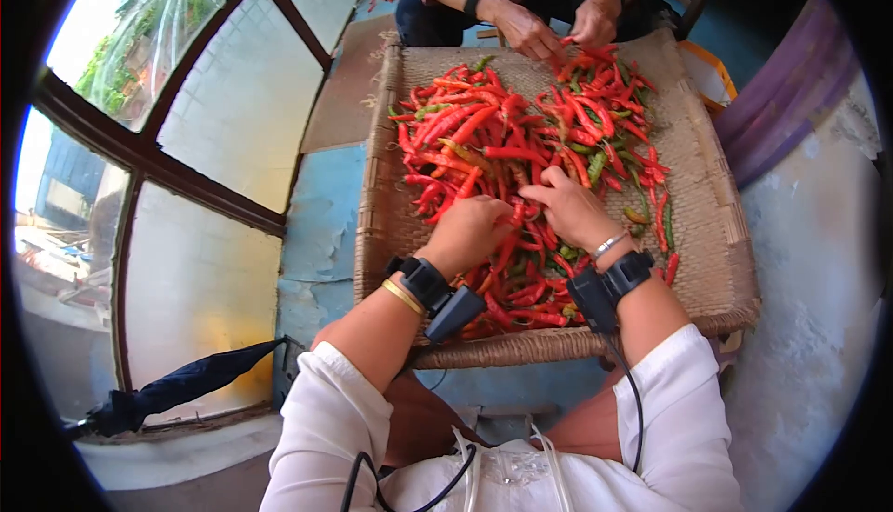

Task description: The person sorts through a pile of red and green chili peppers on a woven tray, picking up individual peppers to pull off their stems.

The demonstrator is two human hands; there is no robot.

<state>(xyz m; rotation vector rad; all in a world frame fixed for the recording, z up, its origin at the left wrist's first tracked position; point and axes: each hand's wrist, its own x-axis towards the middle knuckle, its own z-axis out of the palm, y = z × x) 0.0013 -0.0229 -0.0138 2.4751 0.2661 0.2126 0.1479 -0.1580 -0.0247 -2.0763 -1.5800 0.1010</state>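
Note:
Red chili peppers [465, 126] lie heaped on a woven tray [707, 205], with some green and orange ones among them. My left hand [470, 233] is closed at the near side of the heap, its fingertips curled round a red chili pepper [507, 250]. Close by on the right, my right hand [572, 212] is bent down into the peppers with thumb and fingers drawn together on a chili pepper. My fingers partly hide what they hold. The two hands are a small gap apart, and more red chilies lie beneath them.
Across the tray, another person's hands [530, 30] handle chilies at the far edge. Windows [223, 103] line the left, with a folded dark umbrella [186, 386] below. A purple curtain [791, 93] hangs by the right wall. Cables run from my wrist devices [595, 298].

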